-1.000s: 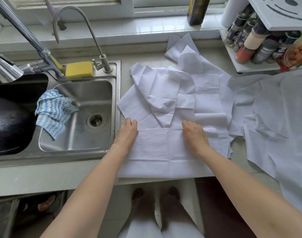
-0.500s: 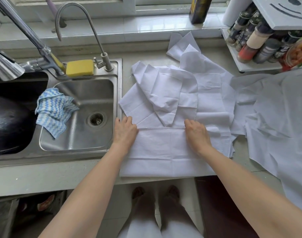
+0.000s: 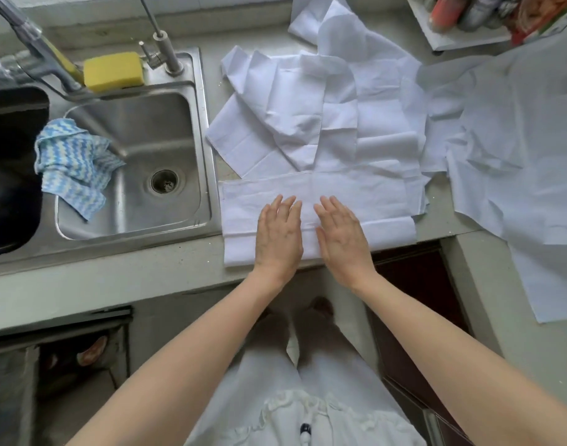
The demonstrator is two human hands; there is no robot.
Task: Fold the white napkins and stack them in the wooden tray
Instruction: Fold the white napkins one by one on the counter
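napkin in work: folded napkin [image 3: 366, 204] lies flat at the desk [image 3: 131, 278] front edge, just right of the sink [image 3: 198, 130]; reads as a wide band w/ one fold made, near edge hanging a bit past the desk lip.
left hand [image 3: 278, 235]: flat, fingers straight & together, palm down, pressing the band near its middle; holds nothing.
right hand [image 3: 341, 239]: same, flat & extended, pressing just beside the left; nothing held. Hands near each other, a narrow gap between.
step (judged): smoothing/creasing the 1st fold, prob. before folding again.
done so far: one napkin part-folded, no more that I can see.
left to do: loose napkin pile [image 3: 308, 101] at 12 o'clock from the hands, crumpled & overlapping, touching the band's far edge; more white cloth [image 3: 517, 140] at 2–3 o'clock, draped over the desk corner. All unfolded.
tray: wooden tray not in view, so nothing stacked as far as visible. Task early.
vs earlier frames: hands were apart, up at the band's far edge, left one by the sink rim; now both are drawn in to the centre & nearer the front edge. Camera tilts lower: window sill gone from view.
other: blue-white cloth [image 3: 73, 162] in the sink at 9 o'clock; yellow sponge [image 3: 113, 70] at 11 o'clock.
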